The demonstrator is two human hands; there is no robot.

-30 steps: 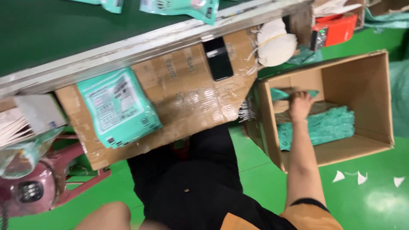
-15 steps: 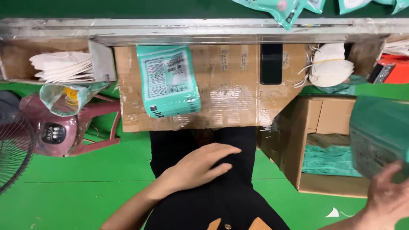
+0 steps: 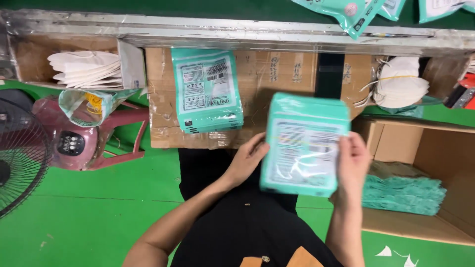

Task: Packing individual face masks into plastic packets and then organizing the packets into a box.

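Both my hands, left [image 3: 247, 160] and right [image 3: 352, 160], grasp one stack of teal pouches [image 3: 303, 143] above my lap. A second teal stack [image 3: 208, 91] lies on the cardboard worktop [image 3: 287, 74]; more fill the box [image 3: 445, 148].

Stack of teal plastic packaging pouches [image 3: 303, 146], white label panel up, slightly blurred, held flat above lap, just below the taped cardboard worktop [image 3: 277, 74].

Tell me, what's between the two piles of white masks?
In the head view, a stack of teal packets and a black phone lie on cardboard between the left masks and the right masks.
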